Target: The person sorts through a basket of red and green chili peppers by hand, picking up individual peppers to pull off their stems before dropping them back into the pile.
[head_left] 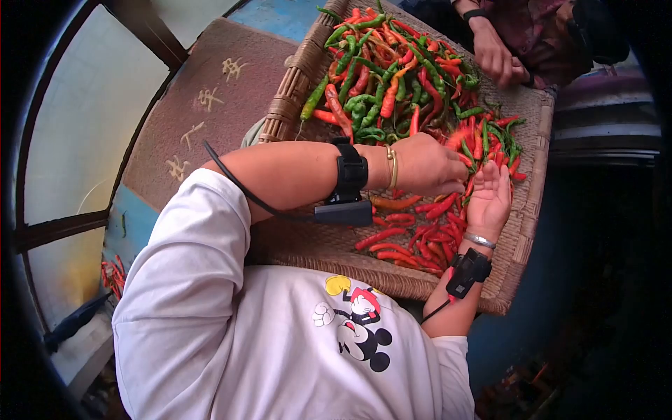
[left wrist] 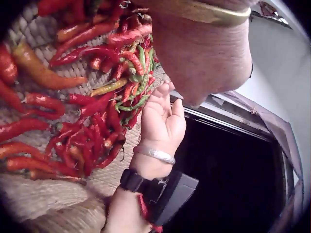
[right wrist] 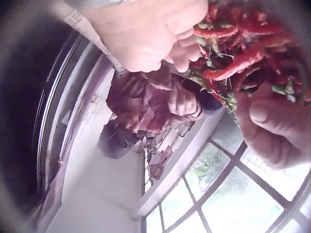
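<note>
My left hand [head_left: 420, 164], with a gold bangle at the wrist, is over the red chilies [head_left: 444, 245] in a woven basket [head_left: 521, 231]. In the right wrist view the left hand [right wrist: 277, 128] has bent fingers and thumb beside red chilies [right wrist: 238, 65]; whether it pinches one is unclear. My right hand [head_left: 488, 199], with a silver bracelet, lies palm up at the pile's right side, close to the left fingertips. The left wrist view shows the right hand [left wrist: 163, 119] with loosely bent fingers and a bare palm. Mixed green and red chilies [head_left: 385, 84] fill the basket's far part.
Another person's hand [head_left: 493, 56] rests near the basket's far right edge. A brown mat [head_left: 203, 105] with pale characters lies left of the basket, beside window panes [head_left: 91, 91]. More red chilies [head_left: 113, 274] are at the lower left.
</note>
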Motion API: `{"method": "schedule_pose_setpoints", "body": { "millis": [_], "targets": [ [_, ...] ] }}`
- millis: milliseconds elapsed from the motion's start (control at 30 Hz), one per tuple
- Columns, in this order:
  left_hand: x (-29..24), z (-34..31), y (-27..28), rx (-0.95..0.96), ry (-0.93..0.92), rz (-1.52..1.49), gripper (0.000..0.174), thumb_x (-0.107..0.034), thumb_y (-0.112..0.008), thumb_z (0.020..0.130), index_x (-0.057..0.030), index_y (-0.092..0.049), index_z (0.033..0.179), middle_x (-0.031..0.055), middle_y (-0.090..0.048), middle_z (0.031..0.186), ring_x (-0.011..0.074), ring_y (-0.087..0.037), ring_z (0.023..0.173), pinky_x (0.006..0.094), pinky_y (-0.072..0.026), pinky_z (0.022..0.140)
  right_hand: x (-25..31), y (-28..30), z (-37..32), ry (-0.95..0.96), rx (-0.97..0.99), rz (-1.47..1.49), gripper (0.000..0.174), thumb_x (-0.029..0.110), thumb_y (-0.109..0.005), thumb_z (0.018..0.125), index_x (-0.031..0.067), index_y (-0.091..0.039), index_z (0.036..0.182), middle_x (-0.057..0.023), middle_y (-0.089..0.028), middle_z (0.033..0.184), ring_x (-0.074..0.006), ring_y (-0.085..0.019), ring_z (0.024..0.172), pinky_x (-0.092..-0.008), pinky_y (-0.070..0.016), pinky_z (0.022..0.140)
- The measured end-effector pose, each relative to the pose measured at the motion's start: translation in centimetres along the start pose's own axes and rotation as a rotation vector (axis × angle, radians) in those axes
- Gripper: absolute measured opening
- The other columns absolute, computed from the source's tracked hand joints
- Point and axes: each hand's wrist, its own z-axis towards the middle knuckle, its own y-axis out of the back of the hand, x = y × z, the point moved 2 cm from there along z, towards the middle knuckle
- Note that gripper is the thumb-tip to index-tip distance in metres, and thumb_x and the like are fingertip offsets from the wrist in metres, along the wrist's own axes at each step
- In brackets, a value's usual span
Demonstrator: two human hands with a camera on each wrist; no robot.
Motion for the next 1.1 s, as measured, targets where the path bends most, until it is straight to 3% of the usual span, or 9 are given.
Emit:
{"method": "schedule_pose_setpoints", "body": {
  "millis": [133, 233, 333, 533, 600, 767, 833, 867, 1100],
  "targets": [
    [-0.6, -0.5, -0.8, 0.102, -0.277, 0.166, 0.019, -0.025, -0.058, 0.071, -0.009, -0.048, 0.072, 0.0044, -0.05, 0.061, 0.0233, -0.054, 0.05, 0.0333, -0.0423, 0.04, -0.9, 0.7, 0.2, -0.092, 0.076, -0.108, 0.029, 0.021, -0.046, 0.085, -0.0002, -0.047, 0.105, -0.0097, -0.058, 0.084, -0.0159, -0.056, 0.075, -0.0282, -0.0464, 0.065],
    [-1.0, -1.0, -1.8, 0.066, -0.475, 0.059, 0.021, -0.026, -0.058, 0.07, -0.0075, -0.048, 0.07, 0.004, -0.049, 0.06, 0.0233, -0.053, 0.049, 0.0345, -0.0419, 0.041, -1.9, -1.4, -1.8, -0.373, 0.266, -0.213, 0.026, 0.025, -0.049, 0.084, 0.0012, -0.052, 0.093, -0.0056, -0.057, 0.076, -0.0126, -0.055, 0.062, -0.0213, -0.0447, 0.053],
    [-2.0, -1.4, -2.4, 0.078, -0.632, -0.048, 0.022, -0.026, -0.058, 0.07, -0.0064, -0.048, 0.068, 0.005, -0.049, 0.058, 0.0239, -0.052, 0.049, 0.035, -0.0421, 0.042, -2.7, -2.9, -3.4, -0.448, 0.478, -0.397, 0.024, 0.026, -0.051, 0.082, 0.0022, -0.053, 0.089, -0.0025, -0.056, 0.074, -0.0087, -0.052, 0.061, -0.0196, -0.0425, 0.052],
    [-3.5, -2.5, -3.1, 0.169, -0.784, -0.026, 0.019, -0.022, -0.056, 0.067, -0.0073, -0.046, 0.06, 0.0026, -0.048, 0.054, 0.0208, -0.052, 0.046, 0.0339, -0.0412, 0.04, -3.2, -2.1, -2.9, -0.487, 0.506, -0.399, 0.013, 0.018, -0.054, 0.079, 0.0057, -0.053, 0.077, 0.0009, -0.054, 0.067, -0.0041, -0.048, 0.053, -0.0174, -0.0388, 0.047],
    [-4.1, -2.7, -3.2, 0.217, -0.841, -0.066, 0.018, -0.021, -0.056, 0.065, -0.0077, -0.046, 0.059, 0.0026, -0.048, 0.054, 0.0206, -0.051, 0.045, 0.0342, -0.0406, 0.039, -2.1, -1.7, -2.2, -0.424, 0.365, -0.398, 0.012, 0.018, -0.053, 0.08, 0.007, -0.053, 0.077, 0.0006, -0.054, 0.065, -0.0047, -0.046, 0.049, -0.0173, -0.0362, 0.042],
    [-3.8, -2.8, -3.4, 0.302, -0.631, 0.0, 0.017, -0.023, -0.055, 0.065, -0.0075, -0.051, 0.059, 0.0058, -0.053, 0.057, 0.0243, -0.055, 0.049, 0.0361, -0.0423, 0.039, 0.0, 0.6, 0.2, -0.134, -0.006, -0.052, 0.022, 0.028, -0.05, 0.084, 0.0065, -0.052, 0.083, -0.0013, -0.054, 0.066, -0.0092, -0.046, 0.054, -0.0223, -0.0367, 0.046],
    [-1.8, -2.2, -3.6, 0.212, -0.403, 0.306, 0.011, -0.02, -0.053, 0.064, -0.0087, -0.051, 0.064, 0.0042, -0.05, 0.065, 0.0192, -0.053, 0.06, 0.0305, -0.0435, 0.047, 0.0, 1.1, 0.3, -0.18, -0.024, -0.036, 0.023, 0.029, -0.049, 0.084, 0.0065, -0.052, 0.084, -0.0018, -0.054, 0.066, -0.0099, -0.046, 0.054, -0.0229, -0.0364, 0.045],
    [-0.7, -2.2, -3.9, 0.31, -0.275, 0.459, 0.013, -0.02, -0.053, 0.063, -0.0096, -0.055, 0.069, 0.0033, -0.051, 0.073, 0.0194, -0.051, 0.07, 0.0293, -0.0428, 0.056, -0.2, 1.5, 0.4, -0.23, -0.046, -0.023, 0.024, 0.03, -0.049, 0.084, 0.0066, -0.051, 0.084, -0.0023, -0.054, 0.066, -0.0107, -0.046, 0.054, -0.0235, -0.0362, 0.045],
    [2.0, -2.1, -3.1, 0.392, -0.016, 0.708, 0.031, -0.024, -0.053, 0.068, -0.0147, -0.055, 0.097, 0.0081, -0.043, 0.103, 0.0214, -0.049, 0.076, 0.0315, -0.0376, 0.066, -0.7, 0.4, -0.4, -0.271, 0.122, -0.039, 0.021, 0.026, -0.048, 0.084, 0.0056, -0.051, 0.085, -0.0046, -0.055, 0.067, -0.0108, -0.046, 0.053, -0.0241, -0.0374, 0.047]
  ]
}}
